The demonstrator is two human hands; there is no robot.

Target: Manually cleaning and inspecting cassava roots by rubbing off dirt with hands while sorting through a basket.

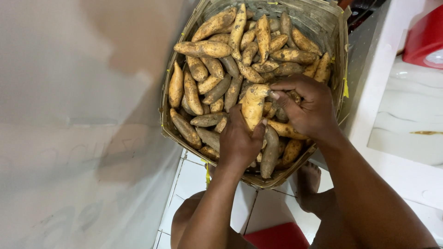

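Observation:
A woven bamboo basket (pixel 339 60) is filled with several dirty tan sweet potatoes (pixel 205 48). My left hand (pixel 237 140) grips one pale sweet potato (pixel 253 105) from below, holding it upright above the pile. My right hand (pixel 307 106) rests over the pile just to its right, its fingertips touching the top of that same sweet potato. Potatoes beneath both hands are partly hidden.
A pale wall or panel (pixel 78 138) fills the left side. A white counter edge (pixel 369 92) and a marbled surface (pixel 410 110) with a red object (pixel 424 39) lie on the right. Below are white floor tiles (pixel 191 177), my bare foot (pixel 308 180) and a red stool (pixel 277 237).

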